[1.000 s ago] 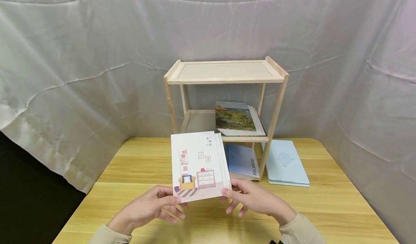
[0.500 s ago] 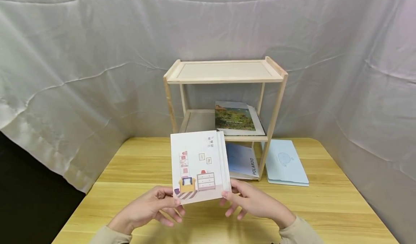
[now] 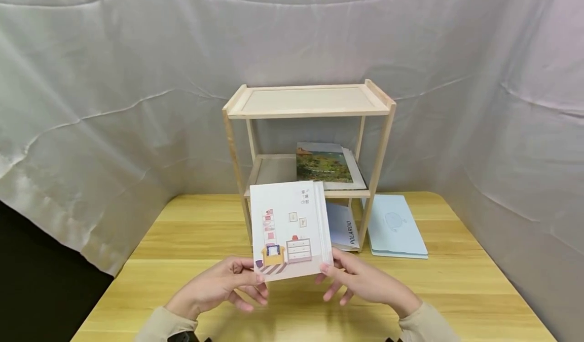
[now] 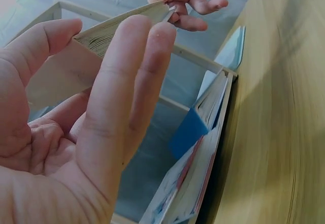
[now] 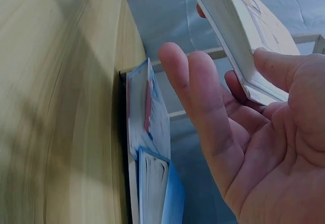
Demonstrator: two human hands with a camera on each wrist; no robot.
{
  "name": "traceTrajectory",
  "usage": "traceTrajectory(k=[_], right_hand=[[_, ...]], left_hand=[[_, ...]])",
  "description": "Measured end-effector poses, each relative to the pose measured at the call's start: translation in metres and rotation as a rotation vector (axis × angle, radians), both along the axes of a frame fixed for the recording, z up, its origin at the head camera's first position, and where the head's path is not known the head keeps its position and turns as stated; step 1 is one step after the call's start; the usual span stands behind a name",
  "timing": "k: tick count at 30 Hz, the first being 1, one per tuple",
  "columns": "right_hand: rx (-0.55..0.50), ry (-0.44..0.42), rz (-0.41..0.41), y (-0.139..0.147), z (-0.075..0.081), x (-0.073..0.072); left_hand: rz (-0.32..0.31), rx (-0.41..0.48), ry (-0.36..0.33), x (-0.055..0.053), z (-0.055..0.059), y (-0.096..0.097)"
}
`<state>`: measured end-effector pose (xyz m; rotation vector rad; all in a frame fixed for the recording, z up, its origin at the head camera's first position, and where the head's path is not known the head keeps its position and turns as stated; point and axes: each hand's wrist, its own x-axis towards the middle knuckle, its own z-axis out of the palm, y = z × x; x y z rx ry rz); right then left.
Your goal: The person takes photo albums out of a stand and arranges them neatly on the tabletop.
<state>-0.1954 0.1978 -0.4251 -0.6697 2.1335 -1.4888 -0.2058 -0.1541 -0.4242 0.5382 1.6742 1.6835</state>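
A white hardcover book [image 3: 292, 245], its cover drawn with a yellow armchair and a chest of drawers, is held up over the table in front of the shelf rack. My left hand [image 3: 223, 286] pinches its lower left corner, thumb on the cover and other fingers behind or spread below. At the lower right corner my right hand [image 3: 365, 281] grips it beside the grooved spine, thumb in front. Page edges of the book [image 4: 117, 28] show in the left wrist view. The right wrist view shows the right thumb [image 5: 279, 66] pressed on the cover.
Behind the book stands a three-tier wooden rack [image 3: 315, 101]. A landscape-covered album [image 3: 324, 167] lies on its middle shelf, atop another white one. A blue POLAROID book [image 3: 341, 225] is on the bottom shelf. Light blue books [image 3: 397, 225] lie on the table [image 3: 456, 286] to the right.
Both hands have carried the white book slightly to the right relative to the rack, still gripping its lower corners. The head view has shifted a little. The other books have stayed put.
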Motion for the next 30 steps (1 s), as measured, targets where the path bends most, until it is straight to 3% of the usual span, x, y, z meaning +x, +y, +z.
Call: traceTrajectory(k=[7,15,30], right_hand=[[-0.008,-0.051,-0.014,0.012,0.002,0.003],[0.006,-0.034,-0.030,0.024,0.000,0.009],[-0.013,-0.056,-0.055,0.047,-0.008,0.019]], left_hand=[[0.030,-0.015,-0.008,0.001,0.002,0.014],[0.016,-0.016,-0.017,0.000,0.002,0.025],[0.017,-0.010,-0.086,0.002,-0.008,0.049]])
